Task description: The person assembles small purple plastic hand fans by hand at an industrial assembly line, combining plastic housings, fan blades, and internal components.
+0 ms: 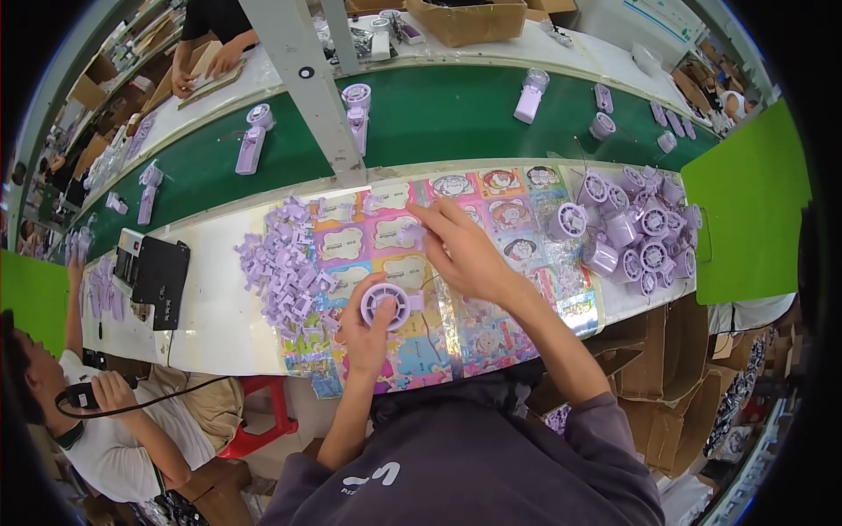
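Note:
My left hand [367,331] is closed around a round lilac fan housing [386,307] with a spoked front, the thumb lying across its face. A short neck sticks out on the housing's right side, and a thin wire hangs near it. Above and to the right, my right hand [465,254] has a small lilac plastic piece [410,234], slightly blurred, at its fingertips. Left of my hands lies a heap of small lilac plastic clips [282,263]. Several fan housings [645,232] with wires are piled on the right. Colourful printed sheets [491,342] cover the worktop under my hands.
Beyond the worktop runs a green conveyor belt [438,131] carrying lilac fan parts. A metal post [303,83] rises before it. A black box-shaped device [162,276] stands at left. One person [96,412] sits at left holding a tool; another person's hands [210,70] work across the belt.

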Demonstrator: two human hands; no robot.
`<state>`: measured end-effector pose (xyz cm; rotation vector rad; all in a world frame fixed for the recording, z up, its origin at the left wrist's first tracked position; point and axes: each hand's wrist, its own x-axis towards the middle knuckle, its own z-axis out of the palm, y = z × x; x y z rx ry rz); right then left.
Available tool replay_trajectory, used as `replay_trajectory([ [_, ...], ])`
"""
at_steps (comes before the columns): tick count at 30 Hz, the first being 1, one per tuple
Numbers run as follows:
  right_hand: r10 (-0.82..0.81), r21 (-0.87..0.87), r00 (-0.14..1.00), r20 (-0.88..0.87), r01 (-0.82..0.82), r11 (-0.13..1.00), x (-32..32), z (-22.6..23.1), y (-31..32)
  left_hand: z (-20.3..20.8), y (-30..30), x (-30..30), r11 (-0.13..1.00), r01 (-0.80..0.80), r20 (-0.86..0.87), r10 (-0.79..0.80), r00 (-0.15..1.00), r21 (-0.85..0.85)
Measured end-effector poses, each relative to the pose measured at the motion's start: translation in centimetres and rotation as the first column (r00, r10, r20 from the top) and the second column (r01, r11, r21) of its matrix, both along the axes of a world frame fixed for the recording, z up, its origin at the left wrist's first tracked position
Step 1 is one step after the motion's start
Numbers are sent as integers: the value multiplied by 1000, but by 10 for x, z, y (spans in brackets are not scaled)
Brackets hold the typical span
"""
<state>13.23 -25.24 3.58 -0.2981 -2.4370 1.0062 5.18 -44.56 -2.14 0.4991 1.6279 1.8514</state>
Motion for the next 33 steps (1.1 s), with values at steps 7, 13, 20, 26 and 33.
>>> replay_trajectory([
  [7, -72, 160, 979, -191, 104, 982, 45, 4, -46, 4, 9, 7, 975, 178, 512, -223, 830, 136],
  [13, -62, 117, 971, -230, 91, 989, 68, -14, -46, 11, 18, 13, 972, 167, 526, -231, 818, 168],
  [20, -242, -67, 920, -308, 233, 970, 75, -8, -50, 15, 22, 21, 981, 164, 381, -191, 905, 103],
  [26, -209, -154, 944, -256, 173, 973, 74, -13, -59, 16, 26, 27, 988, 124, 417, -149, 897, 88],
  [33, -294, -35, 927, -233, 294, 955, 73, -20, -65, 9, 22, 29, 992, 89, 331, -114, 937, 89],
])
